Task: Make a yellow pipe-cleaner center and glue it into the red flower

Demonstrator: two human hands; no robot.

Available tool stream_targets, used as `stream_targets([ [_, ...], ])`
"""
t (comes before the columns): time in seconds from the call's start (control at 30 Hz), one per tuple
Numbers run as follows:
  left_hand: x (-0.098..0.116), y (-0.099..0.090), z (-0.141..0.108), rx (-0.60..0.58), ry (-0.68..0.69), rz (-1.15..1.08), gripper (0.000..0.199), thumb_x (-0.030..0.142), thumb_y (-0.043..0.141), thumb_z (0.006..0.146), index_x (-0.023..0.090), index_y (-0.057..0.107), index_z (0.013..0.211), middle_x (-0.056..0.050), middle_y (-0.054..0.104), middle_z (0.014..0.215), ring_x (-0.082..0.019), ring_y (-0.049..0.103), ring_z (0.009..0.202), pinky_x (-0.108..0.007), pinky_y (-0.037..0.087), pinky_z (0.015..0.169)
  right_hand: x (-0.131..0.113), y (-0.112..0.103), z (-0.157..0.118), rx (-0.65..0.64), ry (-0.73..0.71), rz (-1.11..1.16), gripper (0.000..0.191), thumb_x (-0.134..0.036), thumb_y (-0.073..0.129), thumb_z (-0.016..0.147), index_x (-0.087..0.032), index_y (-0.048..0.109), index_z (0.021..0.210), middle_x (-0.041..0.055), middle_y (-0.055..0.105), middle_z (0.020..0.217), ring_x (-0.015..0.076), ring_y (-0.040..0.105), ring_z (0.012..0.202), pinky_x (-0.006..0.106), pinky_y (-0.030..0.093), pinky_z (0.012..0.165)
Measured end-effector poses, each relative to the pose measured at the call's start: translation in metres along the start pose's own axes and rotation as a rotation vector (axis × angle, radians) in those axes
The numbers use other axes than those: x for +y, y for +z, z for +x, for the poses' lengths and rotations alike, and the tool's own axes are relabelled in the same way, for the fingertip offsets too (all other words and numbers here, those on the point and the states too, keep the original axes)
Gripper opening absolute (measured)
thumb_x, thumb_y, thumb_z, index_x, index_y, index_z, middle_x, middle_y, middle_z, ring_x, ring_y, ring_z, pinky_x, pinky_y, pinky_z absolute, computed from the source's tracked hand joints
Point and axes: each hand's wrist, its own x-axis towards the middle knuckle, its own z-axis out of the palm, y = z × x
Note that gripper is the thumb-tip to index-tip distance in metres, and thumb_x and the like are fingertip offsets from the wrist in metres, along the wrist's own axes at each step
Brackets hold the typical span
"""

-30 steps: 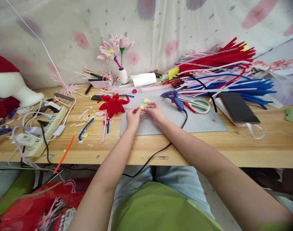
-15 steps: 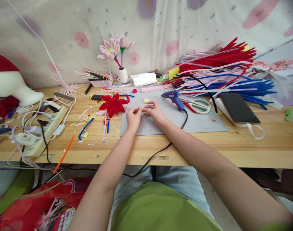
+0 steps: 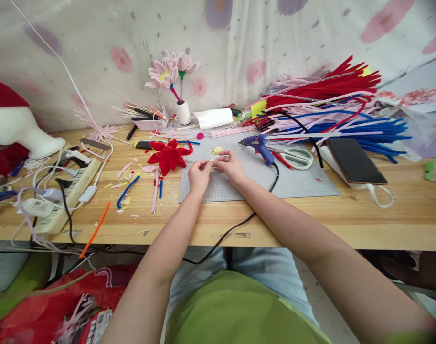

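My left hand (image 3: 199,177) and my right hand (image 3: 231,167) meet above the grey cutting mat (image 3: 292,184). Both pinch a tiny yellow piece (image 3: 211,161) at the fingertips; its shape is mostly hidden. Just beyond the fingers lies a yellow fringed tuft (image 3: 216,150) on the mat. A red fuzzy flower (image 3: 168,157) rests to the left of my left hand, at the mat's edge. Right of my right hand is a blue glue gun (image 3: 260,147), its nozzle pointing left. Scissors with pale green handles (image 3: 299,158) lie beyond it.
Pipe cleaners in red (image 3: 325,88) and blue (image 3: 368,134) are heaped at the back right. A phone (image 3: 357,160) lies at right. Pink flowers stand in a white vase (image 3: 183,113). A power strip (image 3: 72,196) with cables sits left; the glue gun's black cord (image 3: 235,226) crosses the table edge.
Hardly anything differs. Both hands stay in place with the yellow piece between the fingertips. At the far left edge, a bit of someone's hand or arm seems to have appeared.
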Motion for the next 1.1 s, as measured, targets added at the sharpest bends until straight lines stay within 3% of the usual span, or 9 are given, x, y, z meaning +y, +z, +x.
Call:
stream_targets([
  [0.43,0.006,0.000,-0.003,-0.026,0.009,-0.010,0.012,0.025,0.058,0.070,0.015,0.065,0.073,0.000,0.059,0.061,-0.007,0.046,0.047,-0.017,0.034,0.038,-0.001,-0.001,0.001,0.016,0.014,0.022,0.037,-0.013,0.066,0.055,-0.020,0.042,0.082,-0.0079,0.057,0.061,0.0079,0.056,0.057,0.023,0.046,0.059],
  [0.53,0.009,-0.002,0.000,-0.018,-0.021,-0.051,0.017,0.027,0.056,0.072,0.015,0.067,0.072,-0.003,0.062,0.068,-0.007,0.047,0.051,-0.016,0.035,0.038,-0.001,-0.002,0.002,0.013,0.024,0.040,0.038,-0.015,0.067,0.055,-0.021,0.042,0.083,-0.0079,0.058,0.060,0.0082,0.057,0.056,0.023,0.046,0.059],
  [0.7,0.018,-0.014,0.010,-0.133,-0.187,-0.204,0.014,0.027,0.061,0.068,0.015,0.068,0.072,-0.005,0.065,0.081,-0.008,0.051,0.059,-0.018,0.045,0.047,-0.012,-0.012,0.000,-0.157,0.038,0.031,0.041,-0.018,0.071,0.055,-0.020,0.044,0.085,-0.0068,0.061,0.061,0.0095,0.059,0.059,0.025,0.047,0.061],
  [0.87,0.022,-0.020,0.015,-0.319,-0.310,-0.213,0.012,0.021,0.072,0.060,0.013,0.068,0.068,-0.003,0.062,0.066,-0.008,0.052,0.058,-0.022,0.051,0.054,-0.025,-0.025,0.004,-0.374,0.026,-0.080,0.042,-0.019,0.074,0.053,-0.019,0.048,0.086,-0.0048,0.064,0.063,0.0092,0.058,0.056,0.024,0.046,0.057],
  [1.1,0.022,-0.018,0.010,-0.351,-0.282,-0.151,0.015,0.022,0.076,0.056,0.012,0.067,0.063,-0.002,0.059,0.062,-0.009,0.053,0.058,-0.024,0.050,0.053,-0.022,-0.030,0.011,-0.369,-0.076,-0.210,0.036,-0.014,0.069,0.055,-0.020,0.047,0.082,-0.0071,0.062,0.058,0.0093,0.056,0.052,0.022,0.043,0.052],
])
